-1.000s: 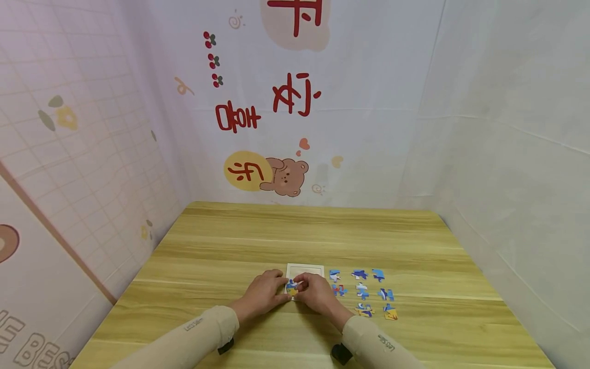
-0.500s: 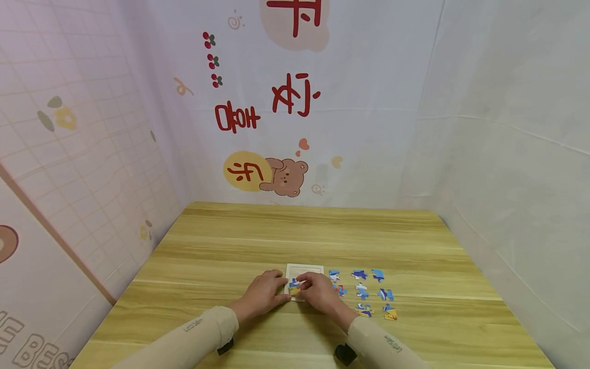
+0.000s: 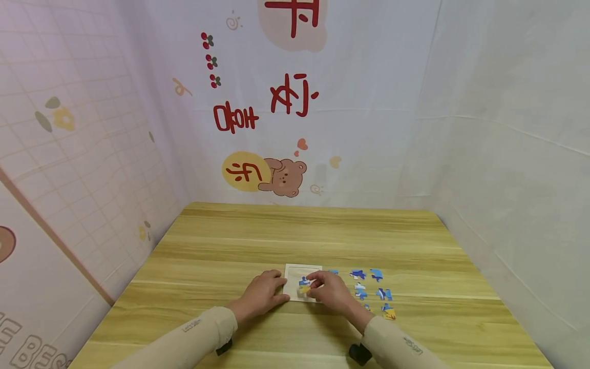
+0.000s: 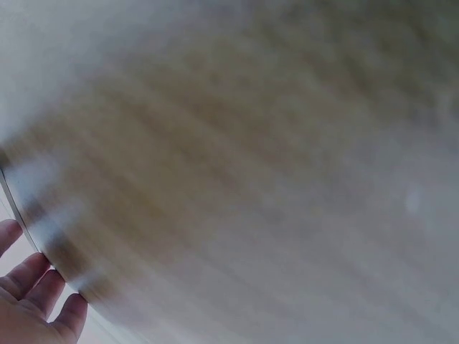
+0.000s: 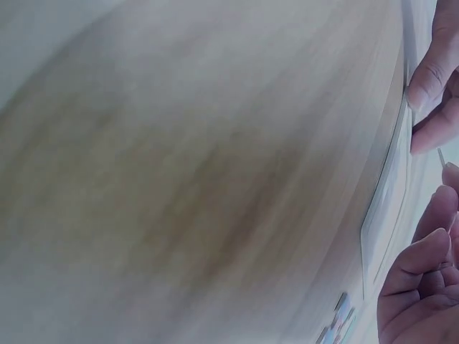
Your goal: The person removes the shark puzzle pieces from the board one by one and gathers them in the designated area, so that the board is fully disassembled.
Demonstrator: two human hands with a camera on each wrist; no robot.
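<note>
My right hand pinches a blue-and-yellow jigsaw piece between thumb and fingertips, above a white puzzle tray with a raised border. In the right wrist view only a thin edge of that piece shows by the fingertips. The left hand rests on the table at the tray's left side, thumb and fingertips touching its rim. Seen from the left wrist, its fingers lie along the tray edge, holding nothing. Inside the tray a pale recess is visible; my right hand covers its right part.
Several loose jigsaw pieces lie in rows right of the tray, among them a dark blue one, a light blue one and a yellow-and-blue one. The right forearm partly hides the nearest ones. Fabric walls border the wooden table.
My right hand has moved right and lifted slightly, carrying the blue-and-yellow jigsaw piece from the tray's left side toward its middle. The left hand has stayed at the tray's left edge.
</note>
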